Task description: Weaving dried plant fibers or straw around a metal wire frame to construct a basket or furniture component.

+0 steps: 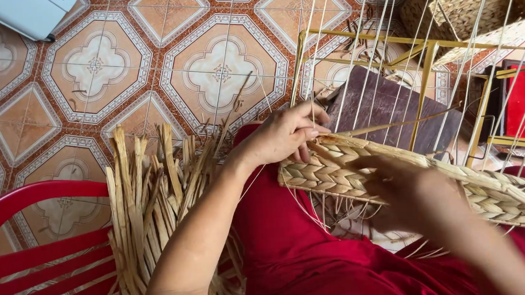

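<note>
Here both hands, left (pixel 283 134) and right (pixel 403 186), pinch the woven straw band (pixel 333 170) on the yellow frame (pixel 423 88).

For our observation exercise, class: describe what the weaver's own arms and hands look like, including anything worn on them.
Both forearms are bare, with no sleeves in view. The left hand and right hand show no gloves, rings or watch that can be made out; the right is motion-blurred. Red clothing covers the lap below.

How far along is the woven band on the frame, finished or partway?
Partway: the woven band fills only a low strip, with bare strings running above it.
</note>
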